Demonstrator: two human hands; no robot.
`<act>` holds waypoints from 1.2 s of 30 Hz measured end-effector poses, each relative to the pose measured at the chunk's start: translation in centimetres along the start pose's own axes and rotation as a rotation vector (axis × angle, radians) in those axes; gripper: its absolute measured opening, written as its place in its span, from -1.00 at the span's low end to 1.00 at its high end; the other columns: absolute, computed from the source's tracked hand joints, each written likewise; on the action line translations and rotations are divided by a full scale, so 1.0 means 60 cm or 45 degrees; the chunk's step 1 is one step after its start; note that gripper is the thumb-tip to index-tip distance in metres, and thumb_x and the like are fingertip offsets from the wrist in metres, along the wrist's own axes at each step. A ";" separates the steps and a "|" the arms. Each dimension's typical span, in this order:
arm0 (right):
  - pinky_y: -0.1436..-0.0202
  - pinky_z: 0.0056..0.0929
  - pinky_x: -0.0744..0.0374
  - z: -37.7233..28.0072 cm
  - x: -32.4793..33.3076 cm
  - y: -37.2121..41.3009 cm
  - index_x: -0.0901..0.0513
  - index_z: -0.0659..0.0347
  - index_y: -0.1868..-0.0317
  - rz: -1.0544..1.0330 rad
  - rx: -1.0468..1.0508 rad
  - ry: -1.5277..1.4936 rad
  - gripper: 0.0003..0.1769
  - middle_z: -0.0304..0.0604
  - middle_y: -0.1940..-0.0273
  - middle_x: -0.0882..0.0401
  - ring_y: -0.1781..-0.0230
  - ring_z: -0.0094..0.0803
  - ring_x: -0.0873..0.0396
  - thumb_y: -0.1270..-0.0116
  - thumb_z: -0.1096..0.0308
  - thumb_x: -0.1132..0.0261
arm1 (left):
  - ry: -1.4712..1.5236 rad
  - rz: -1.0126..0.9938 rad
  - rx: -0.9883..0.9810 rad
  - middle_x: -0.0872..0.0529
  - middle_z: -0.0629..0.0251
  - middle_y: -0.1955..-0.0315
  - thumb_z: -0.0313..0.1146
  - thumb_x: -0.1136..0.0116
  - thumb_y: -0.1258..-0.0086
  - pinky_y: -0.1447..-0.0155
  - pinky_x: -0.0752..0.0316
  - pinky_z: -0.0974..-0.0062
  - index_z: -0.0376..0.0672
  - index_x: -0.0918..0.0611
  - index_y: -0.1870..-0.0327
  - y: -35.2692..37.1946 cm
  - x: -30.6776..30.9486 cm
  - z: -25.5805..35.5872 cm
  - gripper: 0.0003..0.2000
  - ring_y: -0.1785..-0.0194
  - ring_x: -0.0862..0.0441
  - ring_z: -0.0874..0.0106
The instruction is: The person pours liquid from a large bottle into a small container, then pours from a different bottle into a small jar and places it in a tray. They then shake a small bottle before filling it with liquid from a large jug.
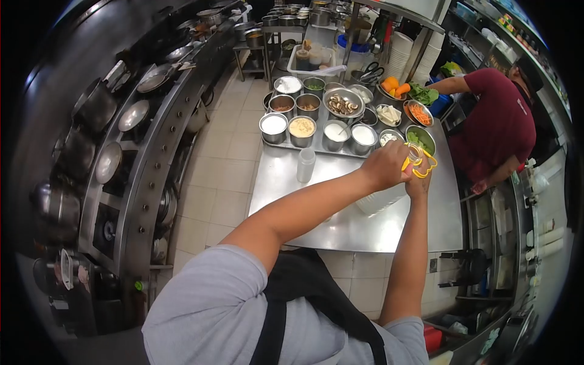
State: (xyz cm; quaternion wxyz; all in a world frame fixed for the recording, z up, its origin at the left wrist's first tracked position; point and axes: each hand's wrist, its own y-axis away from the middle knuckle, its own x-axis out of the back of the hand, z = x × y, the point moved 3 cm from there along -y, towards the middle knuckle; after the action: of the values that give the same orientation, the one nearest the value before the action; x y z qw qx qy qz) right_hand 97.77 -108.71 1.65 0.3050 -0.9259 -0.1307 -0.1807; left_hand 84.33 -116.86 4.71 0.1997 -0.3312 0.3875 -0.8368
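Both my hands meet above the right side of the steel table (286, 204). My left hand (386, 164) is closed against a yellow looped item (433, 164) with a clear, round, shiny part; its exact kind I cannot make out. My right hand (418, 181) is wrapped round the same item from the near side. Beneath my hands stands a clear plastic container (377, 202), partly covered by my left arm. A translucent squeeze bottle (306, 165) stands upright on the table to the left. Just beyond my hands is a bowl of green leaves (420, 139).
Several metal pots of ingredients sit on a tray (286, 145), with a bowl of sliced mushrooms (342, 103) among them. Shredded carrots (418, 114) are at the right. A co-worker in a maroon shirt (496, 121) stands beside the table. A stove with pans (109, 163) lines the left.
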 end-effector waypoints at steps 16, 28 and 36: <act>-0.06 -0.26 -0.58 0.012 -0.001 -0.004 -0.66 0.23 -0.02 -0.009 -0.208 -0.130 -0.35 -0.10 0.05 -0.71 0.03 -0.19 -0.66 0.02 0.03 -0.60 | 0.239 -0.230 0.605 -0.65 0.10 0.46 -0.25 -0.27 -0.34 0.26 -0.51 0.31 -0.23 -0.57 0.23 0.061 0.107 -0.005 -0.77 0.40 -0.62 0.24; -0.08 -0.30 -0.61 -0.039 -0.029 -0.013 -0.66 0.23 0.02 0.238 -0.358 0.262 -0.35 -0.13 0.11 -0.76 0.08 -0.23 -0.71 0.02 0.00 -0.65 | -0.425 -0.628 0.595 -0.67 0.17 -0.02 -0.13 -0.48 -0.18 -0.23 -0.46 0.21 -0.18 -0.58 -0.12 0.453 0.206 -0.172 -0.46 -0.12 -0.56 0.15; -0.05 -0.31 -0.61 -0.025 -0.028 -0.020 -0.63 0.27 0.06 0.224 -0.312 0.263 -0.32 -0.12 0.15 -0.74 0.12 -0.26 -0.70 0.04 -0.02 -0.69 | -0.413 -0.054 0.754 -0.46 0.01 -0.21 -0.13 -0.64 0.04 -0.34 -0.33 0.11 -0.25 -0.36 -0.29 0.404 0.230 -0.194 -0.12 -0.27 -0.40 0.03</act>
State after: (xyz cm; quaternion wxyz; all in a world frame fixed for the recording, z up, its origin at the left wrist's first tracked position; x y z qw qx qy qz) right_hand 95.44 -108.93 2.72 0.2164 -0.9404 0.0058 -0.2621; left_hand 68.28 -134.00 -14.32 0.3289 -0.3954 0.0837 -0.8535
